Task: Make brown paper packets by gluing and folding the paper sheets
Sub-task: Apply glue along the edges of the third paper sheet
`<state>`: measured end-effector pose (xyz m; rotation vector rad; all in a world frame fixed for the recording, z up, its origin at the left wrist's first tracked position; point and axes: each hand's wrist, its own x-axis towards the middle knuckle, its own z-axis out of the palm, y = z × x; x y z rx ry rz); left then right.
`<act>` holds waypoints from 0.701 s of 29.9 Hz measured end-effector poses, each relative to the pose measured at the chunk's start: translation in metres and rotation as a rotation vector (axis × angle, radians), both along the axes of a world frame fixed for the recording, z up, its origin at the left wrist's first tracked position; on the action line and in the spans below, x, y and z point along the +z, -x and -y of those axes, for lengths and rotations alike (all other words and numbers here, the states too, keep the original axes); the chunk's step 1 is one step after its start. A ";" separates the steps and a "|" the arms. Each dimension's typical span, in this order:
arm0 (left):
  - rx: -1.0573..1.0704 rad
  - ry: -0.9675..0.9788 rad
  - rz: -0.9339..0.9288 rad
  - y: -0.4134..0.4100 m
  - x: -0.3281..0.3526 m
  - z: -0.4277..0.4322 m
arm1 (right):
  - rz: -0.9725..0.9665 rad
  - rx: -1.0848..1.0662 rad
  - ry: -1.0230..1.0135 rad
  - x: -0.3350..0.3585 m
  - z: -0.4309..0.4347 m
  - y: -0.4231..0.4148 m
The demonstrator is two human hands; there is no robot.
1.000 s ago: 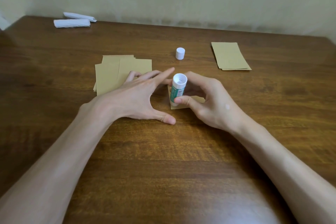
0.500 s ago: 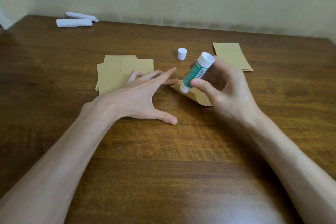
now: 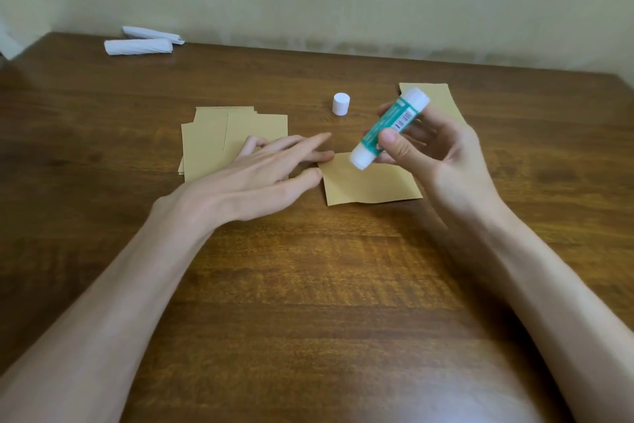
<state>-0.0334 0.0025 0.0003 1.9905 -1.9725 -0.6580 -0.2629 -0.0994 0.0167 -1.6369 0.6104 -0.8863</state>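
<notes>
Thin brown paper sheet (image 3: 370,182), judged light and floppy, is pinned at its left edge by the spread left hand (image 3: 260,175), while the glue stick (image 3: 389,127) is pinched in the right hand (image 3: 442,155).

The glue stick (image 3: 389,128) carries a green label with a white barcode patch, but its print is too blurred to read. No other text, brand or number shows anywhere
</notes>
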 end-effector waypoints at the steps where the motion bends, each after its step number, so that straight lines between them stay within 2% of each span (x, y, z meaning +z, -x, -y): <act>1: 0.008 0.007 -0.005 0.001 0.001 0.000 | -0.043 -0.004 0.057 -0.002 0.001 0.000; 8: 0.094 0.210 0.034 0.011 -0.011 0.011 | -0.303 0.109 0.380 -0.016 0.007 -0.007; 14: 0.138 0.292 0.021 0.015 -0.020 0.016 | -0.351 0.094 0.387 -0.024 0.010 -0.009; 21: 0.141 0.300 0.039 0.015 -0.021 0.016 | -0.362 0.102 0.415 -0.022 0.013 -0.011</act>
